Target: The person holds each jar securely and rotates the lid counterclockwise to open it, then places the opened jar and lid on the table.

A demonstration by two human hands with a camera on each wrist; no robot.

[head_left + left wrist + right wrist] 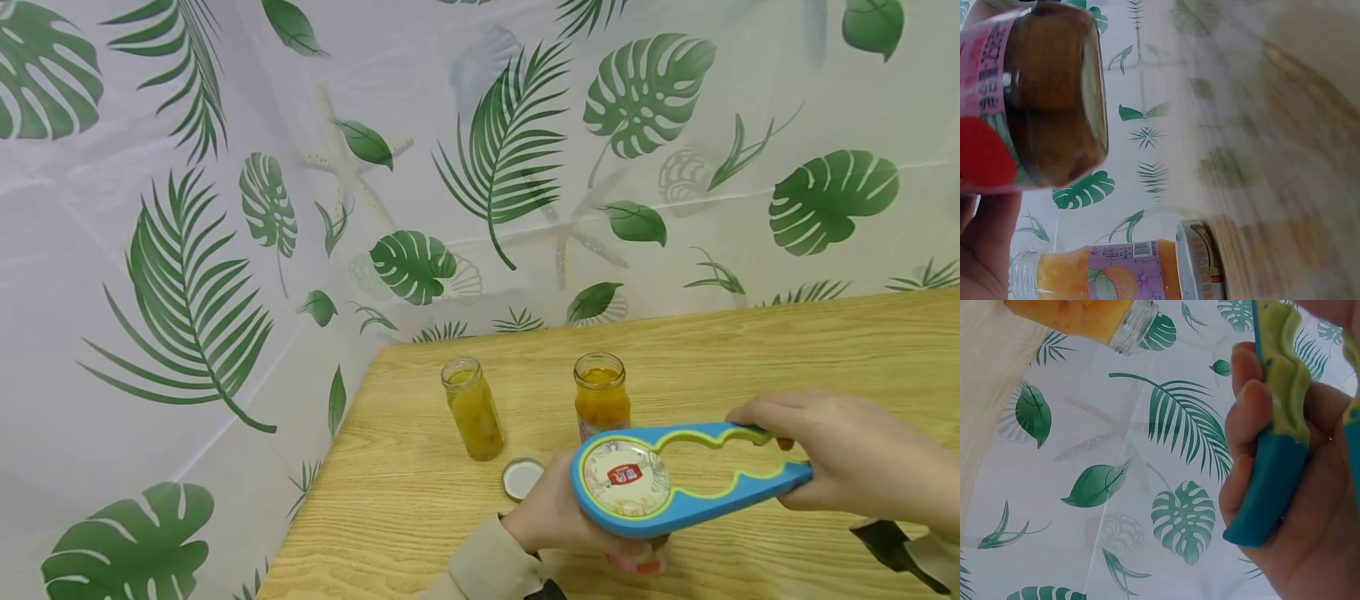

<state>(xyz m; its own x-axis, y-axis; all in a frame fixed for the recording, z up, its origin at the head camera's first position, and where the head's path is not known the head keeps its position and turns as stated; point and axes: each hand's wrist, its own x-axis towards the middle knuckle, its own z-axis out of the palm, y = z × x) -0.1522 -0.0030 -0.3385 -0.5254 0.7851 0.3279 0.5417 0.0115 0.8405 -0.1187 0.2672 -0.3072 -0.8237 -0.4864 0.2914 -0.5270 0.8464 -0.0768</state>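
Observation:
My left hand (555,510) holds a glass jar (1054,94) with a pink label and dark contents, lifted off the table. Its printed lid (626,477) sits within the ring of a blue and lime-green jar opener (708,514). At the opener's other end, my right hand (862,454) grips the handle; in the right wrist view its fingers (1252,403) curl round one wavy arm. From the head camera, the opener and left hand hide most of the held jar.
Behind stand two lidless jars: a tall one (476,417) with yellow contents and an orange one (600,400) with a purple label (1125,272). One loose lid (522,479) lies on the wooden table (375,500). A leaf-print sheet (525,167) hangs along the table's edges.

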